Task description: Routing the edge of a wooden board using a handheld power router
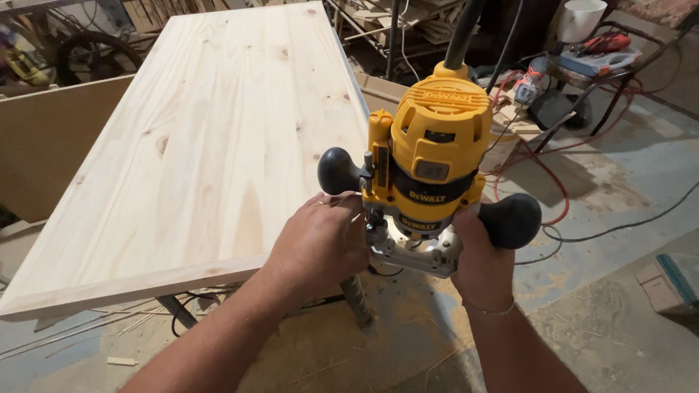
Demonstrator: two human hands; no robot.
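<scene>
A yellow and black plunge router (433, 156) with two round black knobs sits at the near right corner of a pale pine board (211, 145). My left hand (320, 244) presses against the router's metal base and the board's corner, fingers curled at the base below the left knob (336, 172). My right hand (477, 255) grips the base on the other side, just under the right knob (514, 220). A black cord rises from the router's top. The bit is hidden under the base.
A dusty concrete floor with sawdust lies below. Red and black cables (553, 182) trail to the right. A cart with tools and a white bucket (580, 18) stands at the back right. Wood offcuts are piled behind the board. A small block (673, 280) lies at the right edge.
</scene>
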